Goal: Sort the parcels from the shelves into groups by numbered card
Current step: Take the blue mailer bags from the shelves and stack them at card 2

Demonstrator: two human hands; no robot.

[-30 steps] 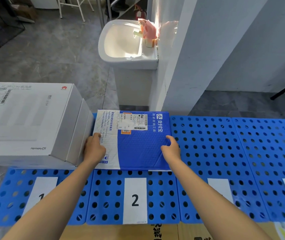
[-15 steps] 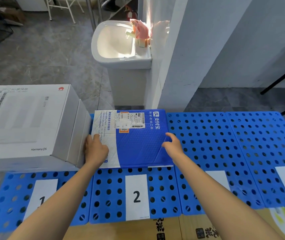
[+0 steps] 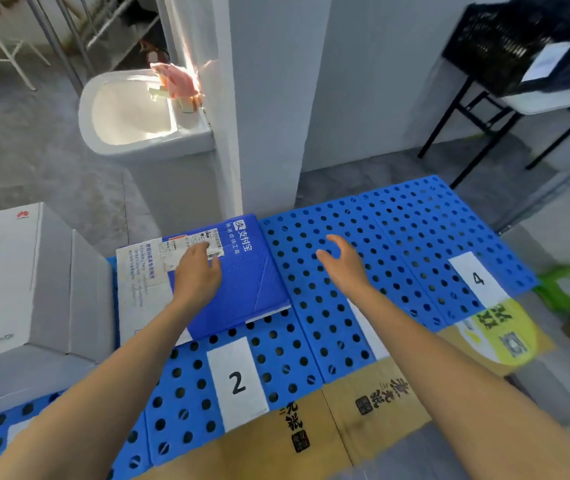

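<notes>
The blue parcel point(image 3: 242, 282) lies flat in the card 2 point(image 3: 237, 379) lane of the blue mat point(image 3: 398, 237), right beside the white box point(image 3: 17, 282). The left hand point(image 3: 197, 275) is over its label and the right hand point(image 3: 342, 265) is above bare mat. Both have a wide, loose grip with nothing in it. Looks like the placing step, so best leave it square behind its card. Can't tell if the left fingers actually touch. The right forearm hides most of the next card, and only card 4 point(image 3: 477, 278) reads clearly on that side.

Grey concrete floor point(image 3: 34, 168), left half. White pedestal sink point(image 3: 131, 112), upper left, sunlit. White pillar point(image 3: 276, 98), top centre. Black-legged table point(image 3: 550, 101) bearing black mesh crate point(image 3: 498, 43), upper right.
</notes>
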